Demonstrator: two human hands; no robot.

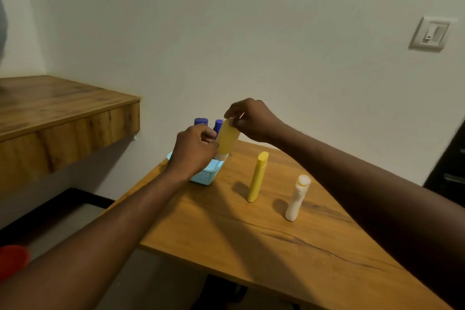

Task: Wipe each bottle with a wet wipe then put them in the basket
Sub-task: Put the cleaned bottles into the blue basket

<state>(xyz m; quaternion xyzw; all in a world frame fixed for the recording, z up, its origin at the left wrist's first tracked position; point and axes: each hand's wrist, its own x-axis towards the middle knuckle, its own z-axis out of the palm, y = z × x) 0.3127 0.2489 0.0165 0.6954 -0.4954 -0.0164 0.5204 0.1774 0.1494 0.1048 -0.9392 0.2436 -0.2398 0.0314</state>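
A yellow tube-shaped bottle (227,139) stands cap-down over the light blue basket (205,176) at the table's far left corner. My right hand (251,119) pinches its upper end. My left hand (195,150) is curled against its left side; whether a wipe is in it is hidden. Two purple bottles (201,121) stand in the basket behind my hands. A slim yellow bottle (258,176) and a white bottle (298,197) stand upright on the wooden table (251,246) to the right.
A wooden shelf (63,113) juts from the wall at left, higher than the table. A wall switch (430,34) is at upper right. A red object (12,260) shows at the lower left edge.
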